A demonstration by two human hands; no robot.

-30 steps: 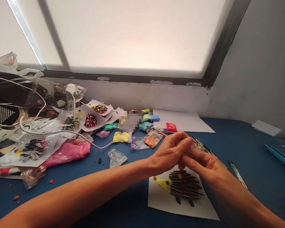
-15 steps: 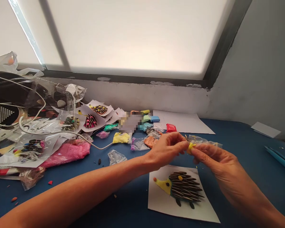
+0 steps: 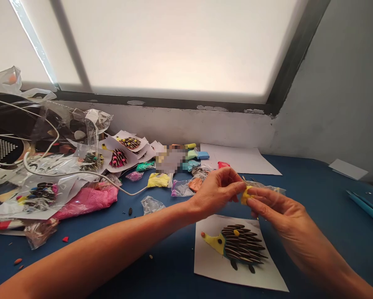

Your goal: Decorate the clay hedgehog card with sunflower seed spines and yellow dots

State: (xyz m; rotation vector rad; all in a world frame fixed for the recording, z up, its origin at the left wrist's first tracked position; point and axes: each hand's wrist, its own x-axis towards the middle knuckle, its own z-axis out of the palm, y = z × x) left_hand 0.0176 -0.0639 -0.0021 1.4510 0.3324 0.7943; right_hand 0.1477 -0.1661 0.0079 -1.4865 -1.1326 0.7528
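Between the fingertips of both hands is a small lump of yellow modelling clay (image 3: pixel 245 195). My left hand (image 3: pixel 219 189) pinches its left side with thumb and forefinger. From the other side my right hand (image 3: pixel 278 207) grips it, thumb below and fingers above. Just beneath the hands lies a white card (image 3: pixel 209 265) bearing a hedgehog picture (image 3: pixel 236 247). Its face is yellow clay with a dark eye and an orange nose, and its spines look like dark seeds. One yellow dot sits among the spines. A clear plastic bag (image 3: pixel 270 187) lies partly hidden behind my right hand.
Clay packets, including a yellow one (image 3: pixel 159 180) and an orange one (image 3: pixel 196 185), lie beyond my left arm. Finished hedgehog cards (image 3: pixel 119 158), a pink cloth (image 3: pixel 88 201) and a white cable (image 3: pixel 89 172) crowd the left. White paper (image 3: pixel 242 160) rests near the wall; a blue folder (image 3: pixel 368 211) is at right.
My right hand has shifted slightly left and its grip has turned a little. More of the yellow clay shows between the fingers. The card stays in place.
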